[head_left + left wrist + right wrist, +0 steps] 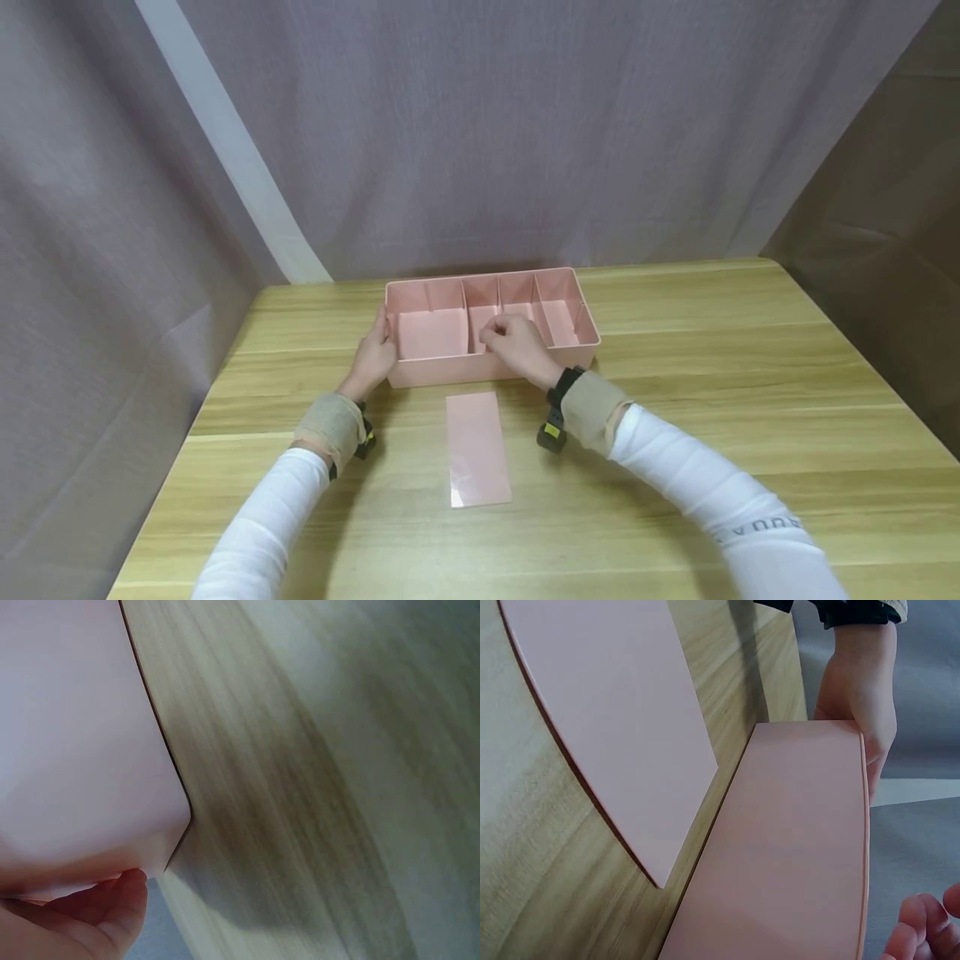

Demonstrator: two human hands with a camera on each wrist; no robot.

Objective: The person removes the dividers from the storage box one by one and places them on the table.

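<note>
From the head view, we see a pink divided tray [491, 321] on the wooden table [750, 400]; our left hand [375, 354] grips its end wall, our right hand [517, 346] curls over a divider [467, 327], pinching it. A loose pink panel [477, 448] lies nearer us. Left wrist: a fingertip [124, 904] touches the tray's corner. Right wrist: fingers [922, 930] curled at the tray's rim.

1. Organizer tray [420, 379]: pink plastic, smooth, matt.
2. Loose divider panel [477, 447]: same pink plastic, slight sheen.
3. Tabletop [735, 375]: light wood-grain, smooth, low gloss.
4. Backdrop curtain [480, 125]: grey-mauve woven cloth, matt.
5. Sleeves [697, 479]: white knit fabric.
</note>
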